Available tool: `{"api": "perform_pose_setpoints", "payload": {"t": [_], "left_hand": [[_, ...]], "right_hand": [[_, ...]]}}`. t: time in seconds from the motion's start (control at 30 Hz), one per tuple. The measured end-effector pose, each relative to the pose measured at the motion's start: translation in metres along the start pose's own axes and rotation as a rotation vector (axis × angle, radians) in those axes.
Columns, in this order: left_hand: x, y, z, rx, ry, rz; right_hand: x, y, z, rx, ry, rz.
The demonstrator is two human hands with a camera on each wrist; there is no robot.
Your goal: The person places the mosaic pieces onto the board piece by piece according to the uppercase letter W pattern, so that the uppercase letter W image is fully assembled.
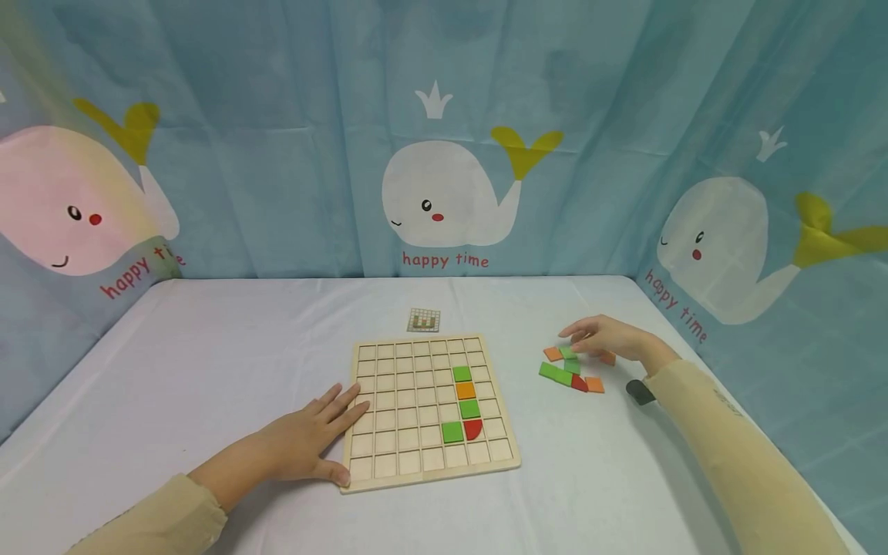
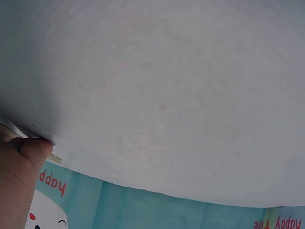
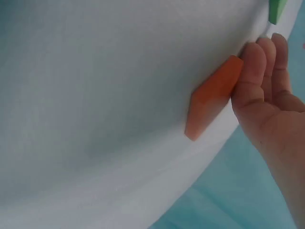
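My left hand (image 1: 298,439) rests spread along the left edge of a wooden grid board (image 1: 385,462), its fingertips over the rim and the thumb at the near corner. On the board's right side sit several green tiles (image 1: 469,409), an orange tile (image 1: 465,390) and a red rounded tile (image 1: 473,429). Off to the right, my right hand (image 1: 610,339) hovers over loose tiles, fingers loosely bent, fingertips close over a light green tile (image 1: 569,353). In the right wrist view an orange tile (image 3: 214,98) lies right beside the fingers.
Behind the board lies a small pattern card (image 1: 424,321). More loose tiles, among them a green strip (image 1: 556,375), a red piece (image 1: 579,382) and an orange square (image 1: 594,385), lie right of the board. A dark object (image 1: 640,392) is near my right sleeve. Curtains border the white table.
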State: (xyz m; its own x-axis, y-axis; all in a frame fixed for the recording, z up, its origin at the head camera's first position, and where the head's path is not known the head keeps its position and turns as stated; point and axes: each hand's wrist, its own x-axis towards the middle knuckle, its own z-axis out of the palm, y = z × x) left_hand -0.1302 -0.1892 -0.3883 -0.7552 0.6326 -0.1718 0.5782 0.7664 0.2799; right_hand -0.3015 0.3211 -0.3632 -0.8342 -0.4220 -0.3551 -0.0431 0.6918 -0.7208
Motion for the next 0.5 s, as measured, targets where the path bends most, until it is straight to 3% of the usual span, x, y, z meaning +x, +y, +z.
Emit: {"api": "perform_pose_setpoints", "payload": {"t": [0.13,0.3,0.5], "left_hand": [[0.0,0.0,0.0,-0.003,-0.01,-0.008],[0.001,-0.001,0.0,-0.001,-0.018,-0.016],[0.001,-0.003,0.002,0.001,-0.018,-0.023]], "right_hand": [[0.002,0.0,0.0,0.006,-0.027,0.025],[0.006,-0.003,-0.001,-0.072,-0.051,0.023],[0.012,-0.011,0.003,-0.12,-0.061,0.09]]}}
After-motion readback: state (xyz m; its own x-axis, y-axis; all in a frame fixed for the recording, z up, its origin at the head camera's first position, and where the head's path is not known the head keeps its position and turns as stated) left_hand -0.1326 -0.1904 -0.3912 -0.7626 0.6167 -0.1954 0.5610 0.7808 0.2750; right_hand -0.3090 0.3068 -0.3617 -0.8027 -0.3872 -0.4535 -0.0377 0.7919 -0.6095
